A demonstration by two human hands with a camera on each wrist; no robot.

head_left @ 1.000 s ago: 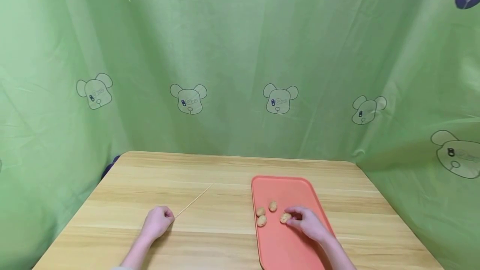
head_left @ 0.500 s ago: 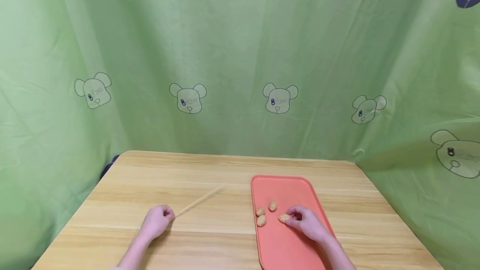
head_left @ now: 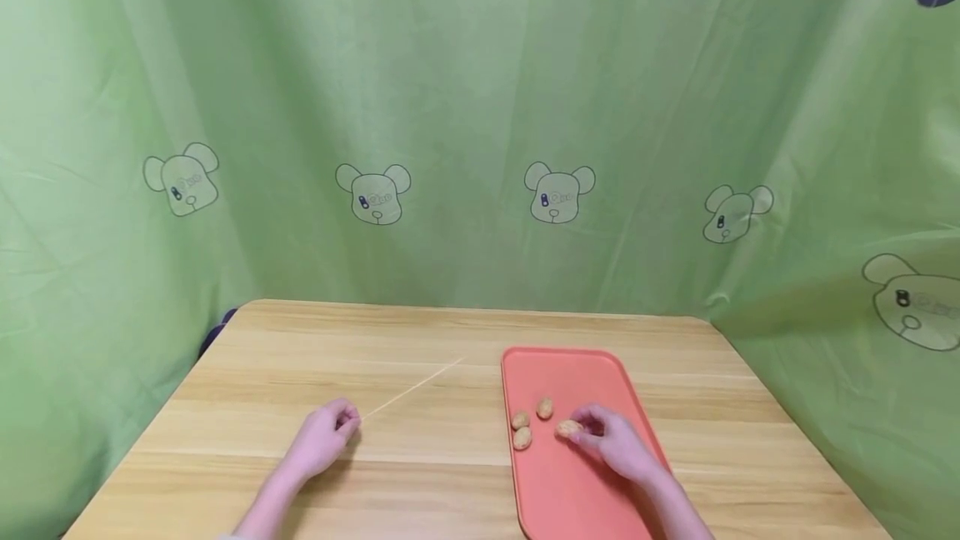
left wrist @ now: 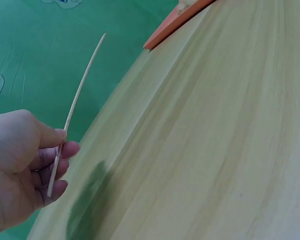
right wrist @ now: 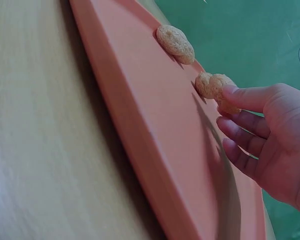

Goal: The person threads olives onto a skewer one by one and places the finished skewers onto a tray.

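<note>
My left hand (head_left: 324, 440) pinches a thin wooden skewer (left wrist: 80, 90) between thumb and fingers near its lower end. The skewer slants up and to the right over the table, its tapered tip left of the tray in the head view. My right hand (head_left: 615, 447) pinches a tan, wrinkled, puffy piece of food (right wrist: 224, 90) between thumb and fingertips, close over the pink tray (head_left: 558, 490). Several similar pieces (head_left: 522, 438) lie along the tray's left side; one piece (right wrist: 174, 44) shows separately in the right wrist view.
The wooden table (head_left: 420, 490) carries the tray on its right half, and the tray has a low raised rim. A green curtain (head_left: 465, 265) with bear drawings hangs behind and at both sides of the table.
My left hand has shifted slightly forward and right, and the skewer's tip has swung right toward the tray. The piece in my right hand has turned and moved slightly left.
</note>
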